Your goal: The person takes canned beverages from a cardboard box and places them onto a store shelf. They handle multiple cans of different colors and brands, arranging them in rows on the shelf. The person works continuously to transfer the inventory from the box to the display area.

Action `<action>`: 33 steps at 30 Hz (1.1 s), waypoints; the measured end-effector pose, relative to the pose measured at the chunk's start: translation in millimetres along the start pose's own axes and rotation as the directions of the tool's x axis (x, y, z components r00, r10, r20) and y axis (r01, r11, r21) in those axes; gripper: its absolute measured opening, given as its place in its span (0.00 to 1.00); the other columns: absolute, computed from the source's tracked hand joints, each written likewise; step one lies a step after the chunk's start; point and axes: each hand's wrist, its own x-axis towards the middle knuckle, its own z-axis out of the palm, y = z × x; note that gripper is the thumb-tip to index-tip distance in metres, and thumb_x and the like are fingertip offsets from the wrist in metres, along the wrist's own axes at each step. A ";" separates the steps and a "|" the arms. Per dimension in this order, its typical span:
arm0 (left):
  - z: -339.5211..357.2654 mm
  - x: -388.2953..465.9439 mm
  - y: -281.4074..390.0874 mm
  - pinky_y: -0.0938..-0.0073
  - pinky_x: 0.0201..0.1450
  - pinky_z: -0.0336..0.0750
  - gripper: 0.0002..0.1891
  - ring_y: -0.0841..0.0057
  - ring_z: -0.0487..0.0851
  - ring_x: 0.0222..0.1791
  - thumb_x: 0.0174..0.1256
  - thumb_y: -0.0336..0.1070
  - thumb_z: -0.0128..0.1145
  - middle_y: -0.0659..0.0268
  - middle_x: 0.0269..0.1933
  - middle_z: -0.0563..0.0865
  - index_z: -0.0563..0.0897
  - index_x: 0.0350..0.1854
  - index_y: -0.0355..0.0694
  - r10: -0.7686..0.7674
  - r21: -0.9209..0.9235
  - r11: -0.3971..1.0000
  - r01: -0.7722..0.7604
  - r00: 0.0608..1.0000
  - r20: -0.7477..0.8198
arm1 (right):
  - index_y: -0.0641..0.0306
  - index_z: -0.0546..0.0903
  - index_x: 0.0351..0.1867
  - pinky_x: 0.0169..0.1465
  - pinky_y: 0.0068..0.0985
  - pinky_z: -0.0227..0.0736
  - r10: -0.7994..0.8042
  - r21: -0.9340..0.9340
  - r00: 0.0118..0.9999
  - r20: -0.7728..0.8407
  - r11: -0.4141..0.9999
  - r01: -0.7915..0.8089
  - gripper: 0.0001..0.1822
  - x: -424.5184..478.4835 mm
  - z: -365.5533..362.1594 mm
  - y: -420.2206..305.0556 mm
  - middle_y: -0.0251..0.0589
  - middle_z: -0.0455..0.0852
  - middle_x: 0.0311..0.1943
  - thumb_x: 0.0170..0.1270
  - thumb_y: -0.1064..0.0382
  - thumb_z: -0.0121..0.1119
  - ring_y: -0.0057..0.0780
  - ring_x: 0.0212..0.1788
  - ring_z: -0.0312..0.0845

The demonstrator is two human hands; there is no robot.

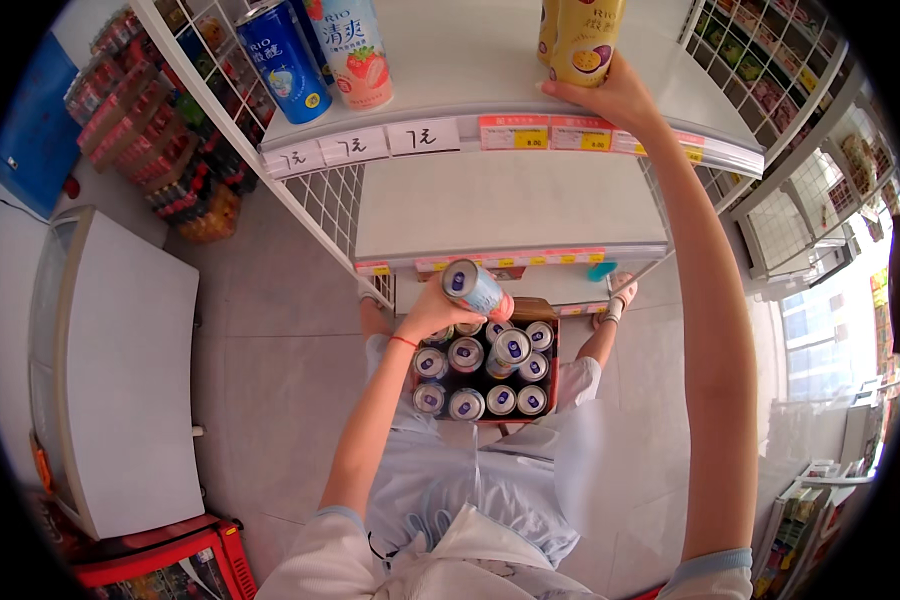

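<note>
My left hand (429, 310) grips a light-blue and pink drink can (478, 289), held tilted above an open carton (550, 360). Several upright cans (466, 353) fill much of the carton, tops facing up; one can (509, 350) stands higher than those around it. Up on the white shelf (457, 60), my right hand (607, 94) has its fingers around the base of a yellow RIO can (586, 41) with a passion fruit picture. Another yellow can (547, 34) is partly hidden just behind it. At the shelf's left stand a dark-blue RIO can (285, 64) and a strawberry RIO can (356, 56).
Price tags (547, 133) line the upper shelf edge. Below is a second white shelf (506, 206), with wire mesh panels (326, 202) at the sides. A white chest freezer (131, 375) stands left, near stacked drink packs (139, 127). My legs straddle the carton on the tiled floor (270, 390).
</note>
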 end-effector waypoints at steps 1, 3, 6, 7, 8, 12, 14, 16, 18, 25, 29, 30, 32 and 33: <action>-6.0 -2.1 14.1 0.71 0.54 0.76 0.31 0.77 0.82 0.47 0.35 0.32 0.79 0.67 0.46 0.86 0.79 0.48 0.38 -0.019 -0.012 1.000 0.019 0.999 -0.030 | 0.64 0.74 0.54 0.56 0.28 0.73 -0.011 0.008 1.000 -0.004 1.000 0.011 0.45 0.5 0.2 1.9 0.40 0.86 0.47 0.37 0.37 0.76 0.32 0.50 0.82; -19.6 -5.6 37.6 0.72 0.55 0.76 0.30 0.77 0.82 0.48 0.37 0.32 0.78 0.66 0.46 0.86 0.79 0.48 0.37 -0.056 -0.037 0.998 0.053 0.994 -0.093 | 0.64 0.74 0.53 0.56 0.28 0.73 -0.036 0.024 0.999 -0.012 0.999 0.036 0.45 1.5 1.2 -0.5 0.40 0.86 0.45 0.37 0.37 0.76 0.32 0.50 0.82; -32.2 -8.8 72.3 0.70 0.58 0.76 0.33 0.77 0.82 0.51 0.37 0.29 0.78 0.63 0.49 0.85 0.78 0.52 0.36 0.032 -0.148 0.988 -0.042 0.997 -0.071 | 0.65 0.73 0.55 0.58 0.30 0.72 -0.023 0.103 0.999 -0.047 0.994 0.028 0.46 -2.6 0.1 -15.6 0.41 0.83 0.51 0.37 0.39 0.77 0.33 0.54 0.79; -33.1 -8.4 84.5 0.69 0.58 0.76 0.34 0.77 0.81 0.52 0.37 0.28 0.78 0.63 0.49 0.85 0.78 0.53 0.37 0.065 -0.196 0.977 -0.078 0.995 -0.073 | 0.65 0.72 0.56 0.58 0.30 0.71 -0.050 0.108 0.987 -0.150 0.992 0.067 0.45 -4.1 -0.7 -15.5 0.42 0.82 0.52 0.39 0.41 0.77 0.33 0.54 0.78; -34.1 -7.2 92.7 0.68 0.59 0.76 0.34 0.75 0.81 0.54 0.37 0.26 0.78 0.62 0.51 0.85 0.77 0.54 0.37 0.096 -0.257 0.961 -0.106 0.994 -0.050 | 0.66 0.71 0.56 0.59 0.31 0.70 -0.076 0.108 0.965 -0.251 0.989 0.106 0.44 -6.4 -0.9 -10.0 0.42 0.80 0.54 0.41 0.43 0.77 0.34 0.55 0.77; -38.4 -20.1 133.2 0.65 0.59 0.77 0.34 0.72 0.81 0.55 0.40 0.25 0.76 0.64 0.53 0.83 0.76 0.55 0.36 0.161 -0.408 0.896 -0.176 0.984 -0.073 | 0.67 0.69 0.59 0.58 0.32 0.66 -0.273 0.030 0.656 -0.703 0.911 0.411 0.35 -25.8 -6.8 -31.7 0.44 0.76 0.57 0.54 0.54 0.72 0.33 0.56 0.74; -43.9 -29.1 153.7 0.65 0.60 0.77 0.33 0.73 0.80 0.55 0.42 0.25 0.76 0.64 0.53 0.82 0.76 0.55 0.36 0.153 -0.372 0.911 -0.177 0.984 -0.094 | 0.66 0.70 0.57 0.53 0.27 0.67 -0.265 0.144 0.612 -0.745 0.832 0.536 0.23 -49.9 -5.4 -63.8 0.42 0.77 0.51 0.62 0.64 0.63 0.29 0.53 0.75; -48.4 -36.3 170.0 0.67 0.57 0.78 0.33 0.75 0.81 0.54 0.43 0.27 0.76 0.64 0.53 0.82 0.75 0.56 0.36 0.190 -0.330 0.917 -0.225 0.972 -0.136 | 0.68 0.75 0.49 0.45 0.23 0.71 -0.388 0.261 0.789 -0.476 0.795 0.548 0.19 -83.2 -0.4 -81.4 0.41 0.80 0.47 0.58 0.63 0.64 0.28 0.45 0.78; -50.1 -33.3 177.0 0.69 0.54 0.79 0.34 0.75 0.81 0.54 0.43 0.28 0.76 0.64 0.52 0.82 0.74 0.56 0.36 0.253 -0.262 0.916 -0.303 0.945 -0.208 | 0.67 0.76 0.52 0.41 0.26 0.74 -0.431 0.391 0.885 0.174 0.855 0.340 0.26 -115.9 2.1 -130.3 0.42 0.82 0.45 0.51 0.61 0.69 0.29 0.41 0.80; -60.3 -17.6 231.6 0.71 0.51 0.80 0.37 0.74 0.83 0.51 0.43 0.32 0.77 0.61 0.52 0.82 0.71 0.59 0.35 0.396 0.004 0.898 -0.439 0.806 -0.441 | 0.69 0.70 0.61 0.51 0.30 0.76 -0.312 0.199 0.898 0.310 0.945 0.260 0.39 -117.1 29.6 -190.0 0.45 0.83 0.42 0.44 0.65 0.74 0.34 0.43 0.81; -63.7 -2.9 236.1 0.71 0.50 0.80 0.38 0.71 0.84 0.49 0.47 0.35 0.76 0.59 0.53 0.82 0.69 0.61 0.35 0.591 0.405 0.806 -0.431 0.571 -0.569 | 0.69 0.72 0.55 0.41 0.24 0.76 -0.378 0.303 0.926 -0.012 0.881 0.363 0.33 -94.3 59.1 -171.9 0.42 0.82 0.31 0.46 0.65 0.74 0.27 0.32 0.77; -67.2 3.8 237.8 0.69 0.53 0.79 0.37 0.67 0.82 0.52 0.50 0.35 0.73 0.57 0.55 0.80 0.68 0.62 0.35 0.644 0.445 0.765 -0.466 0.548 -0.533 | 0.70 0.73 0.53 0.42 0.23 0.76 -0.327 0.339 0.939 -0.110 0.875 0.345 0.32 -90.2 57.7 -168.9 0.41 0.82 0.32 0.46 0.65 0.74 0.25 0.31 0.76; -88.1 10.4 228.0 0.66 0.58 0.74 0.35 0.63 0.78 0.57 0.51 0.35 0.72 0.54 0.58 0.77 0.68 0.62 0.35 0.700 0.613 0.706 -0.354 0.477 -0.531 | 0.69 0.73 0.47 0.42 0.23 0.75 -0.197 0.461 0.952 -0.236 0.840 0.287 0.27 -74.7 64.9 -155.1 0.38 0.81 0.34 0.48 0.65 0.74 0.20 0.31 0.72; -101.2 11.0 224.2 0.65 0.60 0.72 0.35 0.61 0.76 0.60 0.52 0.35 0.72 0.53 0.59 0.76 0.68 0.62 0.35 0.731 0.692 0.664 -0.283 0.441 -0.521 | 0.69 0.73 0.47 0.42 0.23 0.75 -0.180 0.463 0.945 -0.272 0.837 0.292 0.26 -64.5 65.1 -153.8 0.38 0.81 0.33 0.48 0.65 0.74 0.20 0.31 0.72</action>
